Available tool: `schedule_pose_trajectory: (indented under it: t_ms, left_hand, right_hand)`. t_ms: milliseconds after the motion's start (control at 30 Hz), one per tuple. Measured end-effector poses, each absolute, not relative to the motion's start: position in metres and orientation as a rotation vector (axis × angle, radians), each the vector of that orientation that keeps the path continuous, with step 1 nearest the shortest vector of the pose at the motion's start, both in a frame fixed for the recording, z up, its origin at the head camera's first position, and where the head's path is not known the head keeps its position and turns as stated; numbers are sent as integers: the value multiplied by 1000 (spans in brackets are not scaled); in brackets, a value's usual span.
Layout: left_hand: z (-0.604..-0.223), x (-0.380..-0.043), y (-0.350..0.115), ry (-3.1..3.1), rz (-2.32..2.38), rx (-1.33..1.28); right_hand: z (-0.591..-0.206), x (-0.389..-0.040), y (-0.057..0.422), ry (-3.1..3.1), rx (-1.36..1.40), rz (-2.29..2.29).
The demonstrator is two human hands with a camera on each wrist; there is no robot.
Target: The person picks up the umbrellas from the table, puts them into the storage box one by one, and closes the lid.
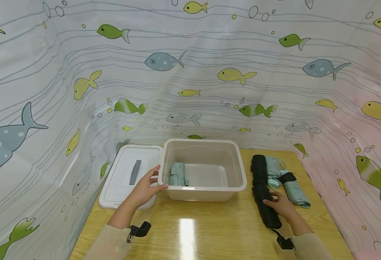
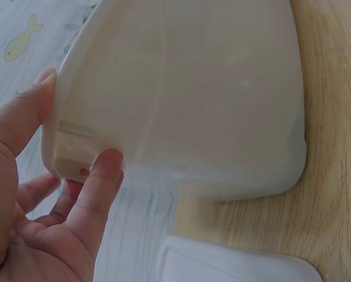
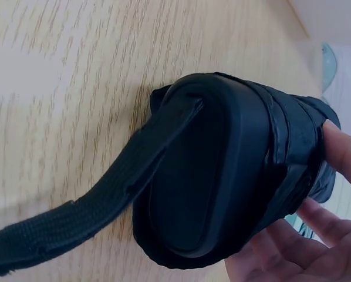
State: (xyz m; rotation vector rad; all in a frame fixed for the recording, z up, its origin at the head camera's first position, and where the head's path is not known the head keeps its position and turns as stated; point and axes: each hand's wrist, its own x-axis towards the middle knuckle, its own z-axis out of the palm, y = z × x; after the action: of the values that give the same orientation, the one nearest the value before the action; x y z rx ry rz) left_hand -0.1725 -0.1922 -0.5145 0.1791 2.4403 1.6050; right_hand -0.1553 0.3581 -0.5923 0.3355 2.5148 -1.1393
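A cream plastic storage bin (image 1: 198, 195) stands at the middle of the table, a folded pale green umbrella (image 1: 177, 174) lying inside at its left end. My left hand (image 1: 146, 188) grips the bin's left rim; in the left wrist view its thumb and fingers sit on either side of the edge. On the right lies a long black folding umbrella (image 1: 260, 180), its handle end and wrist strap (image 3: 99, 182) toward me. My right hand (image 1: 282, 206) holds it near that end, thumb on top and fingers along its far side, partly hidden.
Left of the bin lies a white lid (image 1: 118, 180) with a grey handle. Beside the black umbrella are two more folded pale green umbrellas, one near it (image 1: 272, 167) and one farther right (image 1: 297, 193). A fish-patterned curtain (image 1: 203, 101) encloses the wooden table (image 1: 223, 231).
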Motion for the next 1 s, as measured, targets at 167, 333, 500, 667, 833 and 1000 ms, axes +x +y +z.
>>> schedule_pose_trajectory:
  t_ms: [167,333,500,667,833,1000]
  left_hand:
    - [-516,-172,-192,2436,1609,180]
    - [-516,-171,-191,2438,1610,181]
    - [-515,-171,-191,2432,1608,189]
    - [-514,-171,-191,2438,1598,186]
    - [-514,-172,-191,2432,1608,191]
    - [-515,-173,-192,2424,1613,184]
  right_hand:
    - [-588,-155,352,2542,330,-1093]
    - [-585,-154,348,2557,330,-1063]
    - [-586,-154,347,2534,337,-1090]
    - [-588,-156,346,2551,348,-1059]
    - [-593,-160,345,2572,360,-1017]
    - [-594,-164,342,2561,338,-1021]
